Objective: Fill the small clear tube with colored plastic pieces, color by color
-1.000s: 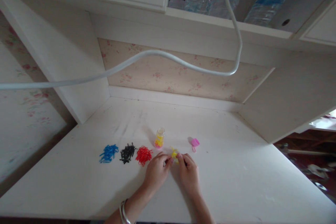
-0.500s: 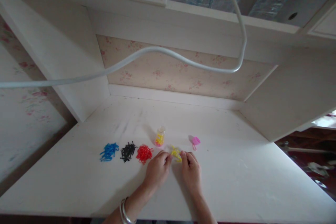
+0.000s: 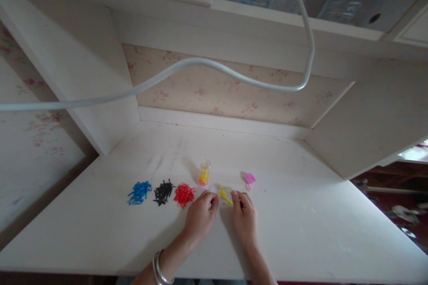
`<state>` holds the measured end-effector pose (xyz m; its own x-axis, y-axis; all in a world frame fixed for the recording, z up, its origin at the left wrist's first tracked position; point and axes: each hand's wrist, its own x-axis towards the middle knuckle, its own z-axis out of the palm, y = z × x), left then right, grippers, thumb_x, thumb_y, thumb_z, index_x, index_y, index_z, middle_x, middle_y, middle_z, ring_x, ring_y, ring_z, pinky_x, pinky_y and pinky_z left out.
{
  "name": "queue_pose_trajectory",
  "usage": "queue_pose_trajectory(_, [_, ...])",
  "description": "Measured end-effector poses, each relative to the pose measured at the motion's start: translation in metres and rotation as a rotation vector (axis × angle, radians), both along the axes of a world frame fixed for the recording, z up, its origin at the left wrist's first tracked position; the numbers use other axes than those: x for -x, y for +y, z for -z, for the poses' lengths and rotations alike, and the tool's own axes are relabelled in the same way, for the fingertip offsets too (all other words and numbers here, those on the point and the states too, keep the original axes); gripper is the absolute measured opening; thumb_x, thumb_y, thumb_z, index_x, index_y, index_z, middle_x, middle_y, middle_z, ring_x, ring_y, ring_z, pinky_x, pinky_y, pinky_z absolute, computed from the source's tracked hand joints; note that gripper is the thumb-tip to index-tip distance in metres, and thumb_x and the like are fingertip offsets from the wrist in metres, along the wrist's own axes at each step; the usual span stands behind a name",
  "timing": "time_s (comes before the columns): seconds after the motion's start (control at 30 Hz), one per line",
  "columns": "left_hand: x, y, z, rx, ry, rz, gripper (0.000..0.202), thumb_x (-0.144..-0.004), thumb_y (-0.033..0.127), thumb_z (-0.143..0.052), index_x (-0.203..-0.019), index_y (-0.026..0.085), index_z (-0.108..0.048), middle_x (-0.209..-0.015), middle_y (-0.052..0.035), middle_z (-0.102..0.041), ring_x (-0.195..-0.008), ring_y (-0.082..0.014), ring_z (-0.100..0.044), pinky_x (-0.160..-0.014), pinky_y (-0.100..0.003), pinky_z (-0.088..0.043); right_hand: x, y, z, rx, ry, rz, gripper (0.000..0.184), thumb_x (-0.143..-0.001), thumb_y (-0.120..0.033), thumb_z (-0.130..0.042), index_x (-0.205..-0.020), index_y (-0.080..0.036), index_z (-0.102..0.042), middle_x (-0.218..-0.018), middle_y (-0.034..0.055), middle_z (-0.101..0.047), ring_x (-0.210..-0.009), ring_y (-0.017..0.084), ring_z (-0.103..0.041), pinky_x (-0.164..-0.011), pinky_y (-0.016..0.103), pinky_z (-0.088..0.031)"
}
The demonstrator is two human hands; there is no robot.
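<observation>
On my feed, the white desk (image 3: 301, 231) carries everything. The left hand (image 3: 201, 213) and right hand (image 3: 245, 220) sit close together, fingertips pinched; I can't tell whether either grips a band. To their left lie 3 sorted heaps: blue pile (image 3: 139, 193), black pile (image 3: 163, 193), red pile (image 3: 183, 194). Beyond stands the small jar (image 3: 203, 173), partly filled, I judge, with yellow inside. The pink cap (image 3: 249, 179) lies off it, rightward. Loose yellow bands (image 3: 224, 194) lie outside, between the hands.

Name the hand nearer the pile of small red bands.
Left. The left hand is just right of the red pile; the right hand is farther right, beyond small yellow bands.
</observation>
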<state>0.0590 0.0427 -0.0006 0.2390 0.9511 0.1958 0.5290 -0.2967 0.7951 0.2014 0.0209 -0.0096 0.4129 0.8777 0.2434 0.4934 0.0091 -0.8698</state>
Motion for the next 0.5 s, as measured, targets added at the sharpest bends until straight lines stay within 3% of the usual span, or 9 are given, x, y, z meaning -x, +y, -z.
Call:
queue_pose_trajectory(0.33, [0.001, 0.0, -0.004, 0.007, -0.029, 0.008, 0.022, -0.089, 0.028, -0.043, -0.084, 0.019, -0.062, -0.083, -0.0033, -0.065, -0.077, -0.0151, -0.06, -0.07, -0.025, -0.044, -0.001, 0.001, 0.004, -0.019, 0.031, 0.001, 0.032, -0.089, -0.046, -0.047, -0.089, -0.02, -0.066, -0.09, 0.0058, -0.064, -0.079, 0.017, -0.058, -0.07, 0.027, -0.044])
queue_pose_trajectory(0.5, [0.012, -0.017, -0.01, 0.055, -0.088, 0.037, 0.026, -0.092, 0.033, -0.041, -0.083, 0.02, -0.061, -0.081, -0.0028, -0.063, -0.073, -0.0143, -0.058, -0.067, -0.024, -0.042, -0.003, 0.004, 0.001, -0.047, 0.123, 0.033, 0.037, -0.085, -0.051, -0.05, -0.087, -0.019, -0.069, -0.086, 0.0057, -0.067, -0.076, 0.017, -0.058, -0.066, 0.027, -0.044])
